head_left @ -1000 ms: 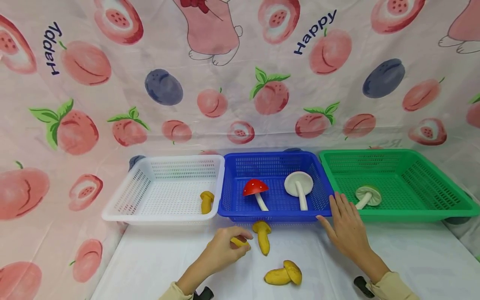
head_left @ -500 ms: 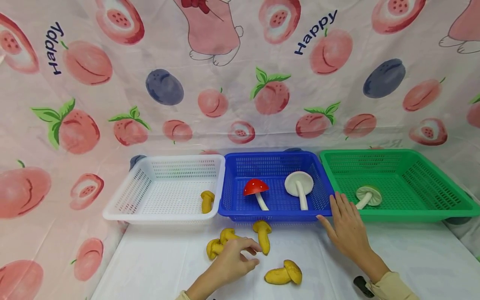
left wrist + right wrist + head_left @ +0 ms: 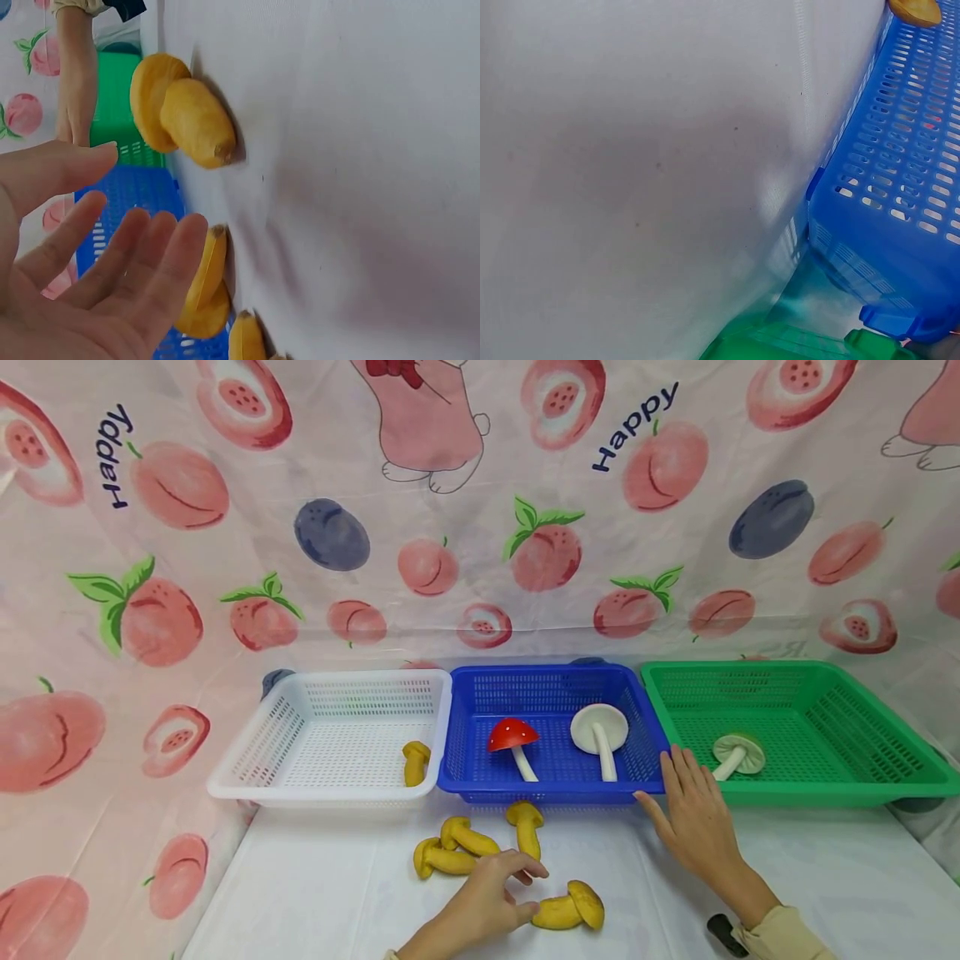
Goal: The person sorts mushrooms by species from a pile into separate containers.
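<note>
My left hand point(image 3: 491, 897) hovers over the white cloth, thumb and fingers apart with nothing between them. Just right of its fingertips lies a yellow toy mushroom point(image 3: 570, 907) on its side, also seen in the left wrist view beyond the spread fingers point(image 3: 161, 270). Behind the hand are two more yellow mushrooms, one upper point(image 3: 468, 835) and one lower point(image 3: 442, 858), side by side. Another yellow mushroom point(image 3: 526, 827) lies before the blue basket point(image 3: 540, 792). My right hand point(image 3: 697, 822) rests with straight fingers at the adjoining front corners of the blue and green baskets.
A white basket point(image 3: 322, 795) at left holds one yellow mushroom point(image 3: 415, 764). In the blue basket lie a red-capped mushroom point(image 3: 513, 737) and a pale-gilled mushroom point(image 3: 600, 731). The green basket point(image 3: 825, 792) holds a white-stemmed mushroom point(image 3: 738, 754). A fruit-printed cloth hangs behind.
My left hand has moved right and toward me, away from the pair of yellow mushrooms, which are now uncovered, to beside the front one. My right hand has stayed in place.
</note>
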{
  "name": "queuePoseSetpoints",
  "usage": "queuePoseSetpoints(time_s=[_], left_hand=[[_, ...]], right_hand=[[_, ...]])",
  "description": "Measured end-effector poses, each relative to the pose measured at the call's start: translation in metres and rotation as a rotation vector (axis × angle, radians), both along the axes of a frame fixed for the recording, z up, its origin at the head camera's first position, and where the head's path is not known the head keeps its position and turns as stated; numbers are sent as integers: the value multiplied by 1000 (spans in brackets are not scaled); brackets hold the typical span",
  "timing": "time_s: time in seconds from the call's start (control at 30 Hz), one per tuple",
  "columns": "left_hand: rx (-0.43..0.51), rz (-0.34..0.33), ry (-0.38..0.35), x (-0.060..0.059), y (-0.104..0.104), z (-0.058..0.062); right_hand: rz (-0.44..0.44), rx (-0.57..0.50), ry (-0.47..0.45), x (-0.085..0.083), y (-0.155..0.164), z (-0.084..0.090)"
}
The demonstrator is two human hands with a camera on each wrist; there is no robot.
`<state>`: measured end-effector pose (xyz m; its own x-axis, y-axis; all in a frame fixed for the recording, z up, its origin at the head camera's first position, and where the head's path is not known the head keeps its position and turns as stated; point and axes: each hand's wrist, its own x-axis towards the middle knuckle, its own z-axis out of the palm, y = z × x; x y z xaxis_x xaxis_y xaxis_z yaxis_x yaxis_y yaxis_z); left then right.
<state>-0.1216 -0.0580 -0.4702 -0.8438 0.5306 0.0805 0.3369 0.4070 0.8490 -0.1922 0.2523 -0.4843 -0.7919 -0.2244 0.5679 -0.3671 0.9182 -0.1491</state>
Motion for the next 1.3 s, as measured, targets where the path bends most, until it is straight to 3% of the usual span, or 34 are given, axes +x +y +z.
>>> queuePoseSetpoints(time_s=[0.43, 0.73, 0.93, 1.3], left_hand=[[-112, 7, -117, 2, 20, -16], [-114, -10, -100, 2, 30, -22], [-147, -9, -79, 2, 32, -20], [-219, 1, 19, 3, 34, -17]], right_hand=[[1, -5, 3, 0, 0, 0], [7, -10, 5, 0, 0, 0], [3, -13, 0, 0, 1, -1], [8, -16, 14, 0, 0, 1]])
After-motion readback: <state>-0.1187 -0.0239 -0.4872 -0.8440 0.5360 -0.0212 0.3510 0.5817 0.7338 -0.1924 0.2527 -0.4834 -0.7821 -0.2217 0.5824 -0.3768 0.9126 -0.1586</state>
